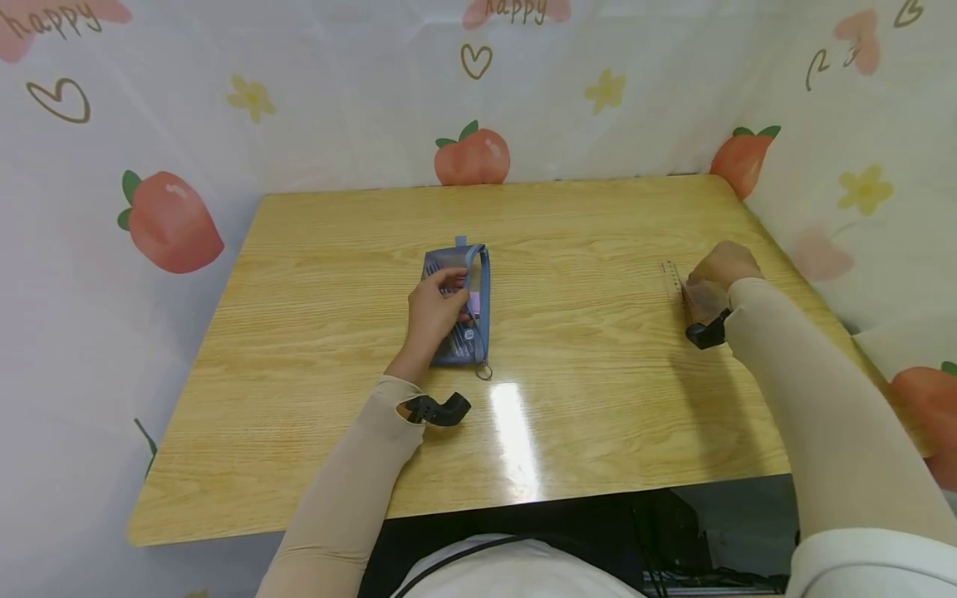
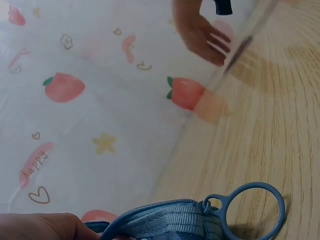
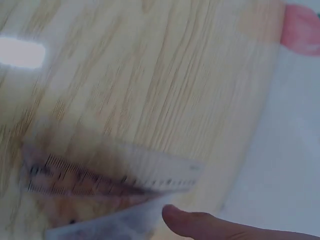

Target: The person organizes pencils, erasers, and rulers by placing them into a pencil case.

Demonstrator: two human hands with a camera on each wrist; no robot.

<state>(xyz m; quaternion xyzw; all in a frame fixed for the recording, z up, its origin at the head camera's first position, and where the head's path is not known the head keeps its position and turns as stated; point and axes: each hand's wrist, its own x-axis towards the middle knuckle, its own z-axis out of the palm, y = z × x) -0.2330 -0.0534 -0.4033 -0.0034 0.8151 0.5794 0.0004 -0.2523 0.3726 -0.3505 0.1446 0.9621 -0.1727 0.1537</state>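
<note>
A blue zip pouch with mesh and a zipper lies upright along the table, its opening at the right side. My left hand grips the pouch's open edge; pens and a pink-purple item show inside. In the left wrist view the zipper's ring pull hangs off the pouch's end. Farther right, my right hand holds a clear plastic ruler above the table, with its shadow below. In the right wrist view the thumb lies at the ruler's edge, and a second clear sheet-like piece is beside it, blurred.
The wooden table carries a bright light reflection near its front edge. A patterned white cloth with peaches and hearts hangs along the back and both sides. Black wrist cameras sit on both forearms.
</note>
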